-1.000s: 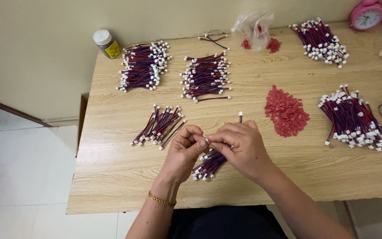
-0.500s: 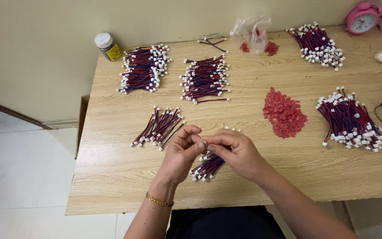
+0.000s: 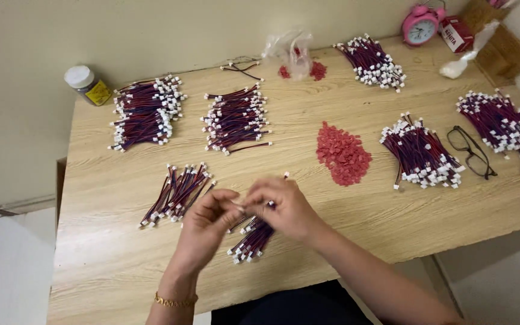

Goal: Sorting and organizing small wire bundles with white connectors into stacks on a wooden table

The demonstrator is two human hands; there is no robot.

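Observation:
My left hand and my right hand meet over the front middle of the wooden table. Together they pinch a short red-and-dark wire lead with small white plugs, its far end poking out past my right fingers. Under my hands lies a small bunch of the same leads. Another small bunch lies just to the left. A heap of little red pieces sits to the right of my hands.
Bigger piles of leads lie at the back left, back middle, back right, right and far right. Black glasses, a capped jar, a plastic bag, a pink clock.
My hands stay together on the lead and have shifted slightly. The view has tilted, so more of the table's right side shows.

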